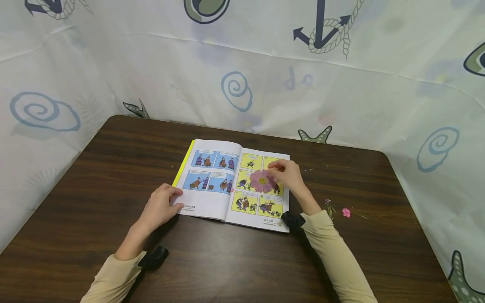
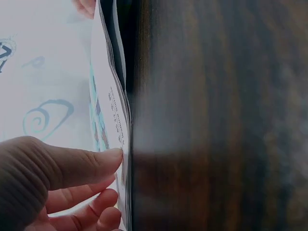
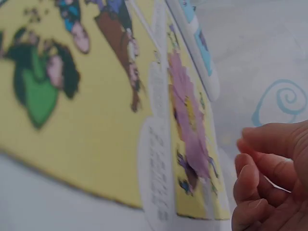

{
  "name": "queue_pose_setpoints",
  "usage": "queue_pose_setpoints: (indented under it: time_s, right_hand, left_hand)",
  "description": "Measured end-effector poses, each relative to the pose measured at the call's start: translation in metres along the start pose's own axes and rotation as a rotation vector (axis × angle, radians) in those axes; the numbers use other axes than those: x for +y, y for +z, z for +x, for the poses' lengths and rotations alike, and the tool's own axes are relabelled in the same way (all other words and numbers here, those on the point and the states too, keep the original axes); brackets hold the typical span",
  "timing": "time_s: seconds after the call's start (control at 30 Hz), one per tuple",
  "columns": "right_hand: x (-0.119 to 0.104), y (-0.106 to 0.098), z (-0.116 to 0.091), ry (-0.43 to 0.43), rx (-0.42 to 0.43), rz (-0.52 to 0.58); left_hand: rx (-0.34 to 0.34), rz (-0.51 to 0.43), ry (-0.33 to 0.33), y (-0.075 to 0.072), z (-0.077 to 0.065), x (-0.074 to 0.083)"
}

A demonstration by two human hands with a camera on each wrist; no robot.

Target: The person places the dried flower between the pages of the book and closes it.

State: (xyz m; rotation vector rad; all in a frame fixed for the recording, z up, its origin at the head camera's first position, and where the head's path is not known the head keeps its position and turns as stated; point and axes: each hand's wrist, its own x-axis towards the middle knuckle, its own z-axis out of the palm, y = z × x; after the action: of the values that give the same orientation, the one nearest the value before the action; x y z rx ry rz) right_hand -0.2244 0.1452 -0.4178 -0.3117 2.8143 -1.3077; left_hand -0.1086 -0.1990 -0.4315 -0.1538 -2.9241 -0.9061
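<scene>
An open comic book (image 1: 210,202) lies on the table, blue panels on its left page and yellow ones on its right. My left hand (image 1: 161,206) rests at the lower left corner. In the left wrist view its thumb (image 2: 91,166) presses the page margin, with the other fingers bent beside the edge. A large pink-purple flower (image 1: 262,181) lies flat over the yellow panels. Just beyond its right side, my right hand (image 1: 289,173) hovers at the page edge. In the right wrist view its fingers are loosely bent, holding nothing, apart from the flower (image 3: 190,115).
Right of the book, a small bright pink flower (image 1: 346,212) and a thin purple sprig (image 1: 329,205) lie on the dark wooden table (image 1: 227,261). Tiny plant bits are scattered behind them. A white patterned cloth (image 1: 159,63) hangs along the table's far edge.
</scene>
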Motion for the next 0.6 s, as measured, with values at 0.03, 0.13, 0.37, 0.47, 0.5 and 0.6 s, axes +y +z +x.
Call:
queue_pose_setpoints:
  time_s: [0.03,0.13,0.37,0.47,0.5,0.6]
  right_hand:
    - [0.000,-0.002,-0.001,-0.005,0.018,0.004]
    - [0.002,-0.011,-0.005,-0.013,0.063,0.011]
    - [0.007,-0.034,-0.015,-0.030,0.149,0.085]
    - [0.008,-0.042,-0.020,-0.030,0.172,0.107]
    - [0.009,-0.044,-0.021,-0.027,0.175,0.109]
    - [0.012,-0.050,-0.024,-0.017,0.181,0.109]
  left_hand:
    - [0.001,-0.002,0.001,-0.001,0.000,0.000]
    - [0.005,-0.016,0.005,-0.003,0.001,0.002]
    - [0.097,-0.115,0.111,0.003,0.009,0.017]
    - [0.124,-0.166,0.203,0.010,0.014,0.030]
    - [0.127,-0.181,0.234,0.012,0.016,0.035]
    - [0.115,-0.226,0.305,0.017,0.022,0.050]
